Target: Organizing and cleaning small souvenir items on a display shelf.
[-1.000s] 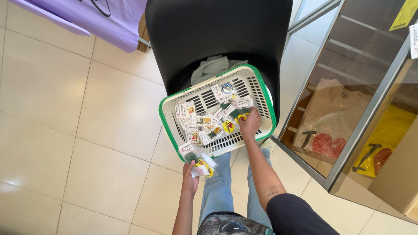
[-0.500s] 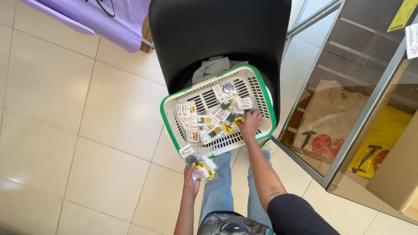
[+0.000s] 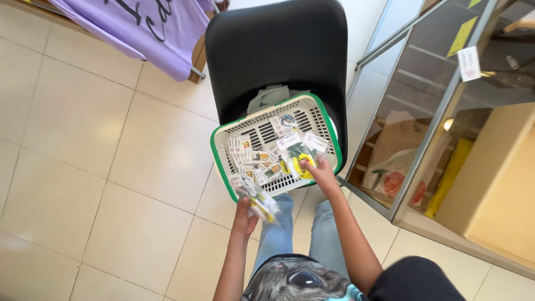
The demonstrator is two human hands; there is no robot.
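A person sits facing a black plastic chair (image 3: 278,50) on which rests a white slatted plastic basket with a green rim (image 3: 223,167). Small flat packets with printed picture labels (image 3: 262,159) lie scattered over the basket's floor.

The left hand (image 3: 243,214) is at the basket's near corner, its grip clenched around a fanned bundle of the same small packets (image 3: 255,195), held just over the rim. The right hand (image 3: 322,173) reaches into the basket at its right side, fingers laid on a packet with a yellow picture (image 3: 304,164); whether that grip has closed on the packet or only touches it cannot be told from here.

To do this well, the right fingers should pinch one packet by its edge, so that neighbouring packets lying against it do not lift with it. The left bundle looks loosely fanned, so squaring it against the rim would probably keep pieces from slipping to the pale tiled floor (image 3: 83,167). A glass-fronted cabinet (image 3: 423,111) stands just beside the chair to the right.
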